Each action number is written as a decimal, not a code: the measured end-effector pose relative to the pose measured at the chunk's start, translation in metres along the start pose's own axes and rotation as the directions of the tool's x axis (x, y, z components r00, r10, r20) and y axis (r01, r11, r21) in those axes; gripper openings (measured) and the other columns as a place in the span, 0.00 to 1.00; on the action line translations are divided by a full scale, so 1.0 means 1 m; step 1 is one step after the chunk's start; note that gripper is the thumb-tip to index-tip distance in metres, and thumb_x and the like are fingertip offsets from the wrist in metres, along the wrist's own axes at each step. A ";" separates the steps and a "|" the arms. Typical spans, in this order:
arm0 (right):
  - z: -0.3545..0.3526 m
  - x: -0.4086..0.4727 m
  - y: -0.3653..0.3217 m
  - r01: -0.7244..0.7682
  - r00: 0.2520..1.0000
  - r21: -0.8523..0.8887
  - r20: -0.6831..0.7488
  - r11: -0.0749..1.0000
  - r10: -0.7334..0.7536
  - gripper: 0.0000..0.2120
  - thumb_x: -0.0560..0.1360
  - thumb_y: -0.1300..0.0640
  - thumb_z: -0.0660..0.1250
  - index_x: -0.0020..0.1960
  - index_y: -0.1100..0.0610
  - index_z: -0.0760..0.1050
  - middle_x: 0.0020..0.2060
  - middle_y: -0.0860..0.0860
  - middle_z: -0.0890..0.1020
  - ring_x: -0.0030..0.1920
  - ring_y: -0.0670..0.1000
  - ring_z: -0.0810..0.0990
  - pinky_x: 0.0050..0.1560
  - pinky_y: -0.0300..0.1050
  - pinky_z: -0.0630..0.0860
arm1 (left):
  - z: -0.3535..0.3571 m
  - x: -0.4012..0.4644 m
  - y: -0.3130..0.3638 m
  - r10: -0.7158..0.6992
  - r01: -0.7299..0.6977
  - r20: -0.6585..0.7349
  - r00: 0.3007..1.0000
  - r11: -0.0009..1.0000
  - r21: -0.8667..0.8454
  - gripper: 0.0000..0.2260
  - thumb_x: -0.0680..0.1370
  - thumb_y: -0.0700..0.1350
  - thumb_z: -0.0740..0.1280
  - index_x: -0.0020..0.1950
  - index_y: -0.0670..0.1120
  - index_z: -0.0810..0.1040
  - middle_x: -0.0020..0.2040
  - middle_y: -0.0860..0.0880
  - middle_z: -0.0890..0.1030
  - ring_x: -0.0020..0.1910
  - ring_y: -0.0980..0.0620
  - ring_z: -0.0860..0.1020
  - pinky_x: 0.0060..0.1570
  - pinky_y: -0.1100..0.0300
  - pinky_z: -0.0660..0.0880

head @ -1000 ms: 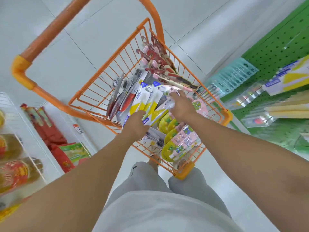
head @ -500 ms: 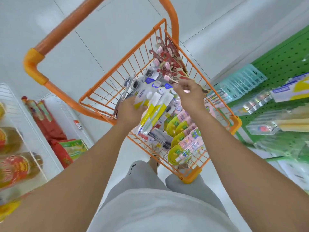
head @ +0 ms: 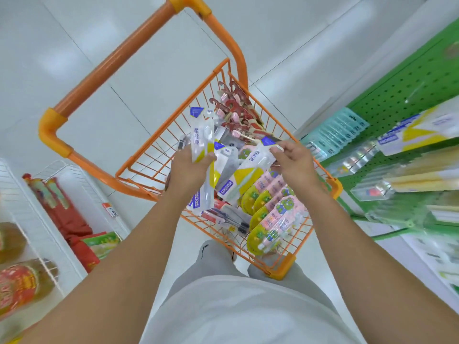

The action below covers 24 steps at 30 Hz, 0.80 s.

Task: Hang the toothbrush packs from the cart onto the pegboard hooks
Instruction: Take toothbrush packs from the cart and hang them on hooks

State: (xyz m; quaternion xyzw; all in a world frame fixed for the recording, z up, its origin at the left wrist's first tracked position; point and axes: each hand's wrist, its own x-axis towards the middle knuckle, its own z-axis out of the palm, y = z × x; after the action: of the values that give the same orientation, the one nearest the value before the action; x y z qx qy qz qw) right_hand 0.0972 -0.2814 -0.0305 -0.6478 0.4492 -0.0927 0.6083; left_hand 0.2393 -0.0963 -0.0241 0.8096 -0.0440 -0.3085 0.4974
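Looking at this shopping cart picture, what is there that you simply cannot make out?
All in the one head view:
- Pegboard: its hooks are lost in motion blur, so free ones cannot be told.
- Packs fanned in the left hand: the palm and their overlap hide the count.
- Small print on the white and yellow pack pinched by the right hand: too small.
- Cart: its wheels are hidden under the basket and the body.
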 end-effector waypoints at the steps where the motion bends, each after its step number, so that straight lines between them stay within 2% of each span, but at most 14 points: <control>1: -0.018 -0.008 -0.009 0.017 1.000 0.043 -0.024 0.999 -0.016 0.05 0.81 0.61 0.66 0.50 0.59 0.80 0.38 0.54 0.85 0.37 0.49 0.83 0.42 0.44 0.82 | 0.013 -0.002 0.013 0.038 -0.039 0.074 0.997 0.999 0.015 0.05 0.75 0.48 0.72 0.50 0.52 0.83 0.46 0.50 0.85 0.42 0.53 0.83 0.44 0.56 0.79; 3: -0.054 -0.023 -0.026 0.041 0.997 0.117 -0.073 0.992 -0.033 0.05 0.80 0.62 0.66 0.47 0.59 0.81 0.36 0.53 0.86 0.37 0.49 0.83 0.42 0.44 0.83 | 0.048 -0.009 0.041 0.088 -0.090 0.242 0.966 0.996 -0.003 0.04 0.76 0.44 0.71 0.49 0.48 0.84 0.45 0.50 0.86 0.39 0.56 0.81 0.41 0.60 0.75; 6: -0.104 -0.042 -0.047 0.056 0.983 0.193 -0.181 0.980 -0.020 0.06 0.79 0.63 0.68 0.43 0.58 0.81 0.33 0.51 0.85 0.34 0.49 0.83 0.37 0.43 0.82 | 0.109 -0.026 0.084 0.127 -0.102 0.466 0.876 0.992 -0.080 0.05 0.77 0.42 0.71 0.46 0.52 0.84 0.41 0.57 0.86 0.39 0.61 0.81 0.42 0.65 0.75; 9: -0.149 -0.055 -0.052 0.097 0.944 0.270 -0.331 0.958 -0.002 0.04 0.78 0.61 0.70 0.45 0.61 0.82 0.34 0.53 0.85 0.34 0.51 0.82 0.37 0.44 0.80 | 0.160 -0.054 0.115 0.162 -0.120 0.613 0.773 0.987 -0.109 0.04 0.75 0.42 0.74 0.49 0.47 0.85 0.45 0.51 0.87 0.42 0.56 0.83 0.43 0.66 0.78; 11: -0.174 -0.060 -0.047 0.125 0.911 0.301 -0.412 0.945 0.011 0.04 0.77 0.60 0.71 0.44 0.60 0.82 0.33 0.54 0.83 0.34 0.51 0.80 0.37 0.44 0.79 | 0.188 -0.069 0.128 0.165 -0.115 0.634 0.755 0.986 -0.120 0.10 0.71 0.37 0.77 0.51 0.41 0.85 0.47 0.46 0.87 0.46 0.51 0.85 0.46 0.60 0.81; 13: -0.197 -0.062 -0.038 0.149 0.899 0.317 -0.437 0.937 0.005 0.03 0.77 0.58 0.72 0.45 0.57 0.82 0.36 0.56 0.83 0.38 0.53 0.79 0.42 0.49 0.78 | 0.212 -0.079 0.140 0.161 -0.132 0.623 0.765 0.987 -0.094 0.11 0.69 0.36 0.78 0.51 0.40 0.85 0.45 0.45 0.87 0.43 0.52 0.85 0.42 0.61 0.81; 14: -0.209 -0.063 -0.033 0.161 0.908 0.332 -0.419 0.930 -0.007 0.01 0.76 0.59 0.73 0.47 0.55 0.83 0.38 0.54 0.84 0.39 0.52 0.79 0.44 0.51 0.77 | 0.223 -0.083 0.146 0.163 -0.150 0.614 0.772 0.986 -0.074 0.11 0.69 0.36 0.78 0.50 0.41 0.85 0.44 0.47 0.87 0.42 0.53 0.85 0.40 0.63 0.80; 16: -0.232 -0.063 -0.021 0.150 0.934 0.343 -0.356 0.927 -0.020 0.07 0.73 0.61 0.75 0.50 0.55 0.82 0.40 0.53 0.86 0.40 0.51 0.81 0.48 0.51 0.79 | 0.244 -0.088 0.157 0.165 -0.178 0.602 0.782 0.983 -0.039 0.09 0.69 0.38 0.79 0.48 0.45 0.85 0.42 0.50 0.87 0.40 0.56 0.85 0.40 0.65 0.79; 19: -0.257 -0.054 -0.007 0.125 0.936 0.309 -0.352 0.943 -0.008 0.08 0.70 0.61 0.77 0.49 0.55 0.83 0.44 0.59 0.86 0.42 0.53 0.83 0.49 0.53 0.79 | 0.273 -0.087 0.166 0.157 -0.231 0.585 0.795 0.972 0.054 0.06 0.70 0.40 0.78 0.45 0.48 0.85 0.36 0.54 0.85 0.33 0.61 0.82 0.35 0.65 0.77; 22: -0.272 -0.033 0.004 0.140 0.871 0.253 -0.492 0.957 0.002 0.08 0.71 0.62 0.77 0.45 0.52 0.82 0.38 0.49 0.86 0.37 0.46 0.82 0.42 0.41 0.78 | 0.295 -0.079 0.166 0.198 -0.357 0.551 0.811 0.913 0.197 0.05 0.74 0.43 0.75 0.41 0.51 0.81 0.30 0.57 0.80 0.25 0.67 0.75 0.32 0.63 0.72; 24: -0.278 -0.019 0.009 0.124 0.833 0.176 -0.554 0.977 -0.006 0.08 0.70 0.62 0.78 0.44 0.51 0.81 0.36 0.45 0.85 0.34 0.42 0.81 0.40 0.39 0.78 | 0.303 -0.077 0.165 0.188 -0.366 0.559 0.808 0.903 0.225 0.04 0.77 0.43 0.72 0.45 0.51 0.79 0.31 0.58 0.78 0.23 0.67 0.73 0.28 0.68 0.69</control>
State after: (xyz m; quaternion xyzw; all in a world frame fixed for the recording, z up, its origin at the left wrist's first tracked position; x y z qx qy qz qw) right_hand -0.1036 -0.4624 0.0369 -0.5429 0.5706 -0.3410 0.5133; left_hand 0.0517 -0.3860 0.0530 0.7488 -0.3468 -0.4288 0.3675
